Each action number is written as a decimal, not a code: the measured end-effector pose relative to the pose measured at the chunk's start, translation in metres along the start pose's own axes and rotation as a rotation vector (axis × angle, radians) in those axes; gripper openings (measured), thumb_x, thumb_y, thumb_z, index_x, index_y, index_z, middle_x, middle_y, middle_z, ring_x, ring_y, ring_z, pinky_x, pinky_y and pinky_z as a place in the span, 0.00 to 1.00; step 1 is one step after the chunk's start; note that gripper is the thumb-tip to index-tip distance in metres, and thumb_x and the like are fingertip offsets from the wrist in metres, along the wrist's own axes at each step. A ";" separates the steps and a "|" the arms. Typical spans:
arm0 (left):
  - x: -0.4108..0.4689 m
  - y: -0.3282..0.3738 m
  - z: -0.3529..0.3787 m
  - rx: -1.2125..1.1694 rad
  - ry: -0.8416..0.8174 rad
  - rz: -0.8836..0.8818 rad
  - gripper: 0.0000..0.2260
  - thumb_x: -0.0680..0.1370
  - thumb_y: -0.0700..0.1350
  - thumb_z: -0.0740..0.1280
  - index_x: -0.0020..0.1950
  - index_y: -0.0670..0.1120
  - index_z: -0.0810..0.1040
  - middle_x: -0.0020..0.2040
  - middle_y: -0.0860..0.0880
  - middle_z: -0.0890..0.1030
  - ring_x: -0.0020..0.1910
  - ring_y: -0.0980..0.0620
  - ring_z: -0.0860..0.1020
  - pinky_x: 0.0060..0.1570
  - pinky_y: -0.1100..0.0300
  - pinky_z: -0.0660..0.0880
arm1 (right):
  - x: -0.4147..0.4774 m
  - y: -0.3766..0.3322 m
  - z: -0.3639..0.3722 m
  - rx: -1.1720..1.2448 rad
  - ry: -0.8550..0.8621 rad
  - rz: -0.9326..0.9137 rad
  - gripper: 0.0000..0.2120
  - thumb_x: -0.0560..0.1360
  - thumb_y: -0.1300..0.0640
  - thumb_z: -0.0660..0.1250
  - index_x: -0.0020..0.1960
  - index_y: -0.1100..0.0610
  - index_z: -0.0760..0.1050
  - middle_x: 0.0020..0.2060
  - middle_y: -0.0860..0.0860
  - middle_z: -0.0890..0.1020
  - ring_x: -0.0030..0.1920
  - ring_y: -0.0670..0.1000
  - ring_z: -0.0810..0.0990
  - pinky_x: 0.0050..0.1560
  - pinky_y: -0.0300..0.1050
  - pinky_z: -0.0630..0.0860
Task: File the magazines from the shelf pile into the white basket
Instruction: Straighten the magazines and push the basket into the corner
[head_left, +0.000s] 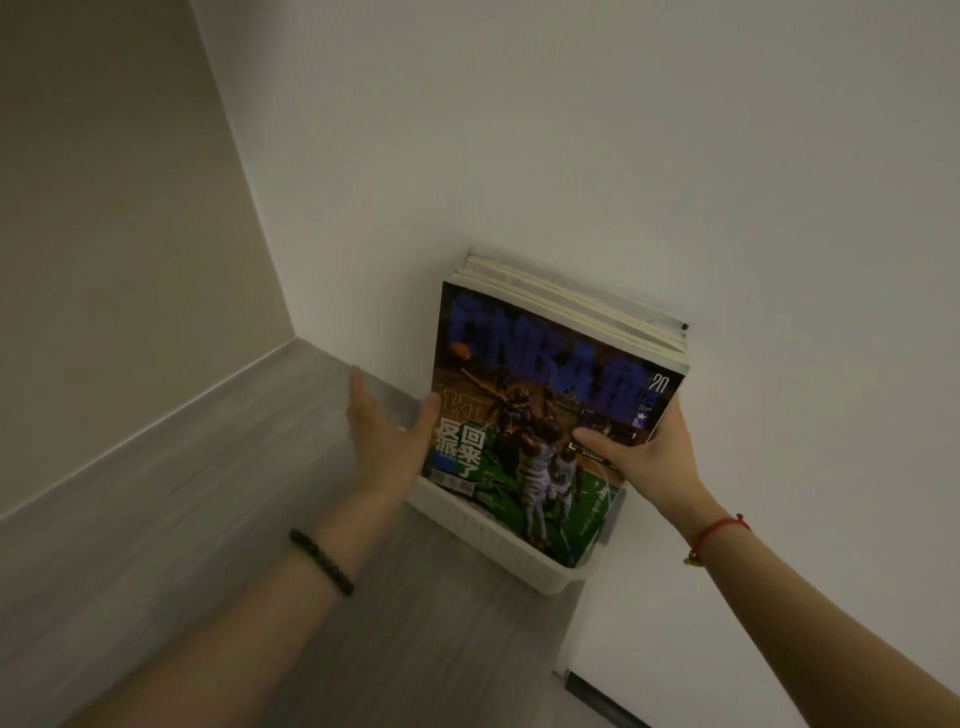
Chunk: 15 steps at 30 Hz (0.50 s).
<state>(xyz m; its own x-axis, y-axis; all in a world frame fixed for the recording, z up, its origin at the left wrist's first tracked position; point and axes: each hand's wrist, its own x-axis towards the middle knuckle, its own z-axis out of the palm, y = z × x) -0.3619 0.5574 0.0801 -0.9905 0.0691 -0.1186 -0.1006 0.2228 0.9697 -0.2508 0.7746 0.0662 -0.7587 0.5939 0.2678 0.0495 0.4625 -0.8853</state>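
Several magazines stand upright in the white basket (524, 553), which sits on the grey wooden shelf against the white wall. The front magazine (540, 395) has a dark basketball cover with blue title letters. My right hand (641, 449) grips its right edge, thumb across the cover and fingers behind. My left hand (387, 436) is open, fingers straight, with the thumb touching the cover's left edge. More magazines (571, 306) stand behind it, their pale top edges showing.
The grey wood-grain shelf (208, 519) stretches left and toward me. A beige wall (104, 234) closes the left side; the white wall (623, 130) runs behind the basket. A dark edge (597, 699) shows at the bottom right.
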 end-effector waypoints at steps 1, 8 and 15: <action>0.010 0.016 -0.003 -0.016 -0.078 0.099 0.40 0.72 0.53 0.68 0.75 0.53 0.45 0.75 0.45 0.57 0.73 0.46 0.59 0.65 0.53 0.62 | 0.000 0.000 -0.001 -0.011 -0.007 -0.004 0.36 0.57 0.56 0.79 0.60 0.53 0.65 0.48 0.39 0.76 0.44 0.29 0.74 0.38 0.21 0.70; 0.050 0.092 0.013 -0.208 -0.351 0.225 0.26 0.75 0.54 0.63 0.71 0.50 0.61 0.63 0.47 0.71 0.57 0.52 0.73 0.47 0.68 0.75 | -0.020 -0.014 0.004 0.021 -0.001 -0.032 0.34 0.56 0.50 0.79 0.59 0.51 0.69 0.48 0.34 0.76 0.46 0.25 0.74 0.39 0.18 0.70; 0.055 0.088 0.015 -0.322 -0.362 0.250 0.06 0.78 0.44 0.59 0.48 0.47 0.75 0.41 0.51 0.75 0.38 0.59 0.75 0.30 0.73 0.74 | -0.025 -0.024 0.002 0.052 -0.007 -0.059 0.37 0.54 0.47 0.76 0.60 0.50 0.69 0.50 0.35 0.75 0.49 0.25 0.73 0.42 0.18 0.70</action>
<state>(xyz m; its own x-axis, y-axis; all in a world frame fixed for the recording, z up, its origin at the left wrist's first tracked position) -0.4239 0.5957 0.1559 -0.8980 0.4253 0.1131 0.0540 -0.1486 0.9874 -0.2343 0.7469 0.0797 -0.7638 0.5620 0.3174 -0.0291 0.4612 -0.8868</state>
